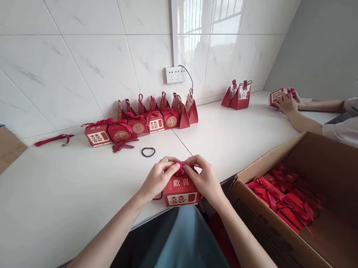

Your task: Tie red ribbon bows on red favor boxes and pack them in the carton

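Note:
In front of me at the table's near edge sits a red gift box (180, 191) with white lettering and a cream label. A red ribbon (181, 169) is bunched on top of it. My left hand (160, 175) pinches the ribbon from one side, thumb and forefinger together. From the other side my right hand (204, 177) pinches it too, with the fingertips of both hands nearly meeting. The knot itself is partly covered by my fingers. A ribbon end hangs down at the box's left side.
Several finished-looking red boxes (138, 127) line the wall. A black band (148, 152) and a loose red ribbon (53, 138) lie on the white table (67, 207). Cardboard boxes stand left (1, 152) and right (273, 221). At the far right a co-worker's hands (287, 103) hold another red box.

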`<act>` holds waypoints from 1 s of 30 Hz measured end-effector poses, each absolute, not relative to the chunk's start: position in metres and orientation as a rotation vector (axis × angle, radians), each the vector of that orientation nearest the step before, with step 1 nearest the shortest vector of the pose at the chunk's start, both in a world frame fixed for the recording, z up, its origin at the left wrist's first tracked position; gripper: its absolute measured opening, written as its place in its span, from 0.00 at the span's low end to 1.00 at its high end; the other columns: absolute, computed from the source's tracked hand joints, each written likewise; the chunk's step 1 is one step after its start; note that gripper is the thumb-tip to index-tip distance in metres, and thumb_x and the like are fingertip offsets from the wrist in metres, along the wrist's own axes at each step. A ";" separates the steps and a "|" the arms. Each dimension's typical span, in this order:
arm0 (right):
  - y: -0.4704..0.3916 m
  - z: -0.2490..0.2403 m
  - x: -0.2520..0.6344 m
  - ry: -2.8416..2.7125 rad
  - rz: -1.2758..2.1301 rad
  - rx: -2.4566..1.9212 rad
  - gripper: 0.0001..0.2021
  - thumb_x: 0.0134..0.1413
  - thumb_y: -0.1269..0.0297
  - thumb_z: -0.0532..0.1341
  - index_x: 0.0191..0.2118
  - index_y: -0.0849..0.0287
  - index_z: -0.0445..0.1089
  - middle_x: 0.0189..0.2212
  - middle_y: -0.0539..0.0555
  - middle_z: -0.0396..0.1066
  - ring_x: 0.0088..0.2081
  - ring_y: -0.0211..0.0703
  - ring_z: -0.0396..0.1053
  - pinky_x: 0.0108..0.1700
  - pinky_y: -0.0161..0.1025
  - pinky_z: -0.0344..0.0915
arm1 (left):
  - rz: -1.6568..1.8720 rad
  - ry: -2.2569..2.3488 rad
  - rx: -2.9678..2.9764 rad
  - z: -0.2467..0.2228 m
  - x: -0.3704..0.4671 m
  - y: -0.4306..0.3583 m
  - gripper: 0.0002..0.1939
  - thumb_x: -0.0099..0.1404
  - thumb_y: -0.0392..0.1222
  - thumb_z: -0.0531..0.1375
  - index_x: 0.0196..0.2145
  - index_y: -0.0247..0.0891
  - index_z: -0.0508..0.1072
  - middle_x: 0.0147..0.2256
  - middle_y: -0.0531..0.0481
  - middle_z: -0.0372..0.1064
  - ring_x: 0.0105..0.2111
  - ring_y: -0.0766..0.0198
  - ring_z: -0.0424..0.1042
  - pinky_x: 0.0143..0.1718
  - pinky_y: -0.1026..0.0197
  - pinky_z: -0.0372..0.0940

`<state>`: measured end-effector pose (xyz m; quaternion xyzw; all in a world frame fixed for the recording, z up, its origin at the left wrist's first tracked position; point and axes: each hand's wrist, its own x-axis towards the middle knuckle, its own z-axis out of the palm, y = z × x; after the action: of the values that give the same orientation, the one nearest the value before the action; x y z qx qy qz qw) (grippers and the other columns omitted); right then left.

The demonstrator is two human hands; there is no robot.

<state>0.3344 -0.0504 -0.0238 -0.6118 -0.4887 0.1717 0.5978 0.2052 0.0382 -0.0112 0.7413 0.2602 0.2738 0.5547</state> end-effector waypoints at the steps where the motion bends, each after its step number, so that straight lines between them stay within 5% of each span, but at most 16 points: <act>1: -0.053 -0.023 0.334 -1.151 0.347 -1.417 0.04 0.52 0.66 0.58 0.34 0.58 0.66 0.33 0.52 0.72 0.37 0.42 0.70 0.45 0.42 0.65 | 0.650 0.615 1.732 -0.012 0.205 0.038 0.15 0.61 0.49 0.57 0.28 0.35 0.76 0.44 0.44 0.68 0.44 0.57 0.69 0.41 0.61 0.63; 10: -0.062 -0.024 0.325 -1.377 -0.012 -1.587 0.03 0.53 0.71 0.61 0.34 0.57 0.70 0.35 0.54 0.69 0.38 0.45 0.69 0.44 0.46 0.65 | 0.623 0.577 1.701 -0.010 0.205 0.042 0.16 0.61 0.49 0.56 0.27 0.35 0.76 0.44 0.44 0.69 0.45 0.56 0.68 0.42 0.60 0.63; 17: -0.059 -0.022 0.330 -1.313 0.130 -1.542 0.08 0.49 0.77 0.62 0.26 0.58 0.70 0.29 0.50 0.69 0.31 0.39 0.68 0.36 0.37 0.65 | 0.555 0.523 1.777 -0.008 0.200 0.045 0.18 0.62 0.52 0.55 0.28 0.35 0.76 0.48 0.43 0.68 0.47 0.55 0.68 0.39 0.61 0.64; 21: -0.062 -0.017 0.333 -1.282 0.206 -1.547 0.08 0.49 0.76 0.62 0.25 0.57 0.70 0.28 0.49 0.70 0.30 0.37 0.69 0.35 0.35 0.65 | 0.543 0.543 1.769 -0.007 0.200 0.047 0.18 0.63 0.53 0.54 0.33 0.35 0.75 0.44 0.43 0.70 0.39 0.58 0.70 0.36 0.60 0.65; 26: -0.067 -0.012 0.339 -1.263 0.240 -1.583 0.07 0.48 0.76 0.62 0.24 0.57 0.71 0.28 0.49 0.70 0.31 0.38 0.69 0.34 0.34 0.65 | 0.739 0.639 2.088 -0.001 0.198 0.042 0.18 0.65 0.50 0.52 0.27 0.37 0.73 0.39 0.46 0.68 0.40 0.59 0.69 0.43 0.60 0.63; 30: -0.070 -0.010 0.342 -1.298 0.209 -1.588 0.07 0.48 0.75 0.62 0.25 0.57 0.71 0.28 0.49 0.70 0.30 0.37 0.69 0.34 0.34 0.65 | 0.875 0.766 2.314 0.006 0.194 0.027 0.13 0.66 0.48 0.52 0.30 0.39 0.70 0.32 0.50 0.66 0.32 0.64 0.67 0.36 0.62 0.62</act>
<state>0.3420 -0.0700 -0.0102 -0.6606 -0.5401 0.0871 0.5141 0.1938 0.0268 0.0061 0.8597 0.2844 0.3252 0.2725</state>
